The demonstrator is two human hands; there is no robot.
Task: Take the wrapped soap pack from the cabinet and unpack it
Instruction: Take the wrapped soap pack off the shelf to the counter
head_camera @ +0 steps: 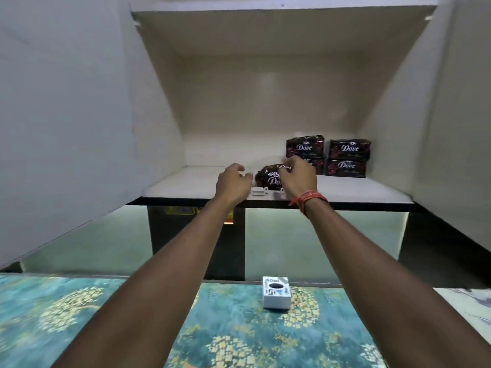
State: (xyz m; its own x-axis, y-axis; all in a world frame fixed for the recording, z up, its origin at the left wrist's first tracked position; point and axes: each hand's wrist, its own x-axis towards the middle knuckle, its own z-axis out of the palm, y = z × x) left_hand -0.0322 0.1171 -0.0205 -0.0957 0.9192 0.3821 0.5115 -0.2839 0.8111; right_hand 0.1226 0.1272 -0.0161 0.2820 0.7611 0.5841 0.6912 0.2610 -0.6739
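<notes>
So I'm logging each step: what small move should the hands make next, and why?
Probably close the left hand on the soap pack and draw it out: the right hand already touches its top, and it lies apart from the stacks.

Wide bare stretch of cabinet shelf (pixel 186 185) to the left, open right back to the rear wall. Tall clearance overhead, up to the upper shelf board (pixel 281 14). Right rear corner blocked by two stacks of Dove soap packs (pixel 348 158), set side by side, narrow gap between them. Front lip partly taken up by small white catches (pixel 259 192). Middle front occupied by the left hand (pixel 232 185), the right hand (pixel 299 179) and a Dove pack (pixel 269 176) between them. Entry flanked by open cabinet doors (pixel 66 128) on both sides. Below, small white box (pixel 275 292) alone on the patterned cloth (pixel 79 314).
</notes>
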